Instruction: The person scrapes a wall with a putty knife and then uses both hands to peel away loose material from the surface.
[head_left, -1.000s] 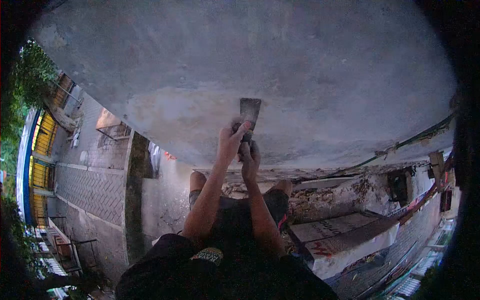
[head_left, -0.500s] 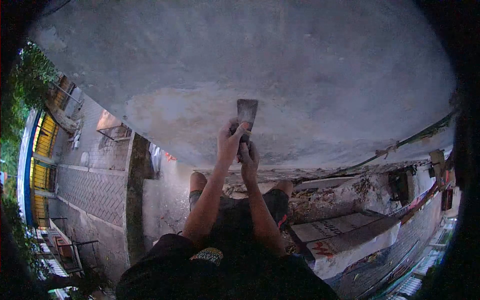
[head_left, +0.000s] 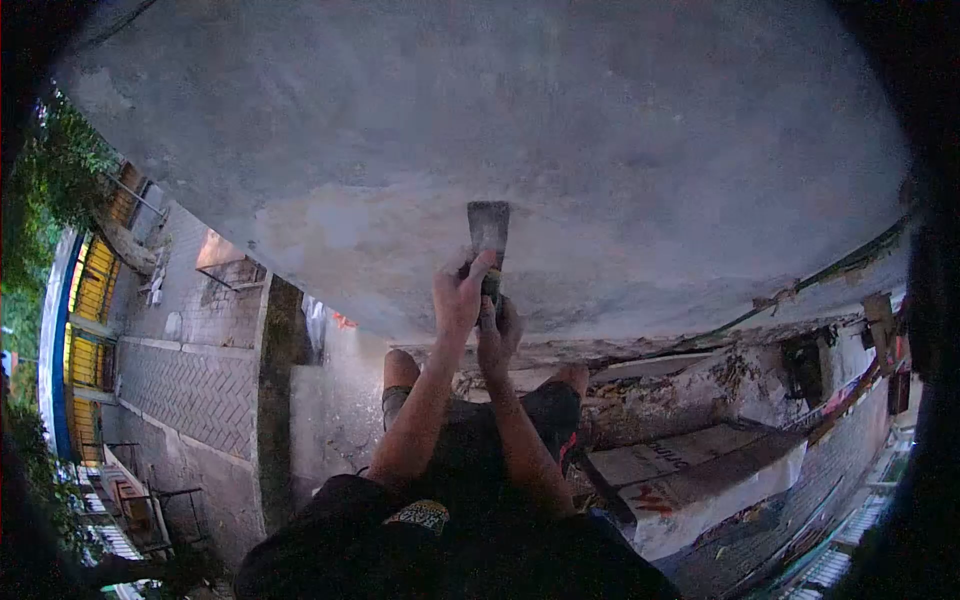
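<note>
Both my hands are closed around one scraper (head_left: 488, 225), its flat, dusty blade pointing up against the grey wall (head_left: 600, 130). My left hand (head_left: 460, 290) grips it higher up, with the thumb lying along the base of the blade. Lower down, my right hand (head_left: 499, 330) wraps the end of the handle. A short dark stretch of handle shows between the hands; fingers hide the rest. Just left of the blade, the wall has a paler, yellowish worn patch (head_left: 340, 215).
My bent knees (head_left: 402, 368) are close below the wall. A printed cardboard sheet (head_left: 700, 470) lies at the lower right, beside crumbling rubble (head_left: 660, 400). On the left are a concrete ledge (head_left: 275, 400), paving (head_left: 180, 390) and a yellow fence (head_left: 92, 300).
The scraper and both hands have shifted slightly left, and the blade stands more upright. The grip of both hands on it stays about the same.
</note>
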